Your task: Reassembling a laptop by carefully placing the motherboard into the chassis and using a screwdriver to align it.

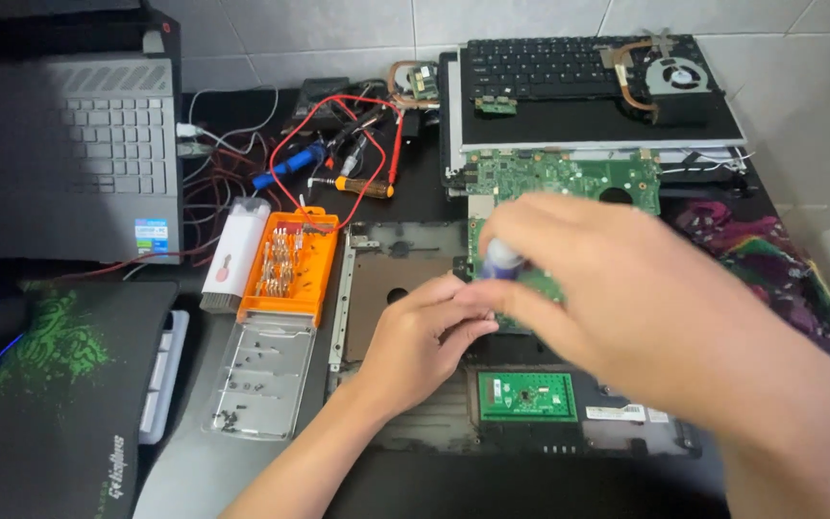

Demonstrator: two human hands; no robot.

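Laptop chassis (405,288), opened and stripped, lies mid-table and serves as the landmark for everything else. Above it sits the green motherboard (569,178), with the removed keyboard panel (578,86) and its copper-piped fan beyond that. Left of the chassis stands an orange screwdriver bit case (290,269), its clear lid (261,370) open toward the person and dotted with loose screws.

Over the chassis's upper right, the right hand (646,308) is closed around a small purple-and-white handled tool (501,261), blurred, so its tip cannot be made out. The left hand (420,336) is curled narrow at the chassis middle, fingertips meeting the tool's lower end; whether it pinches anything of its own cannot be told.

Doing this step well probably means the left hand steadying the tip while the right keeps the tool upright with light pressure, away from the green touchpad board (527,396) at the chassis's near edge.
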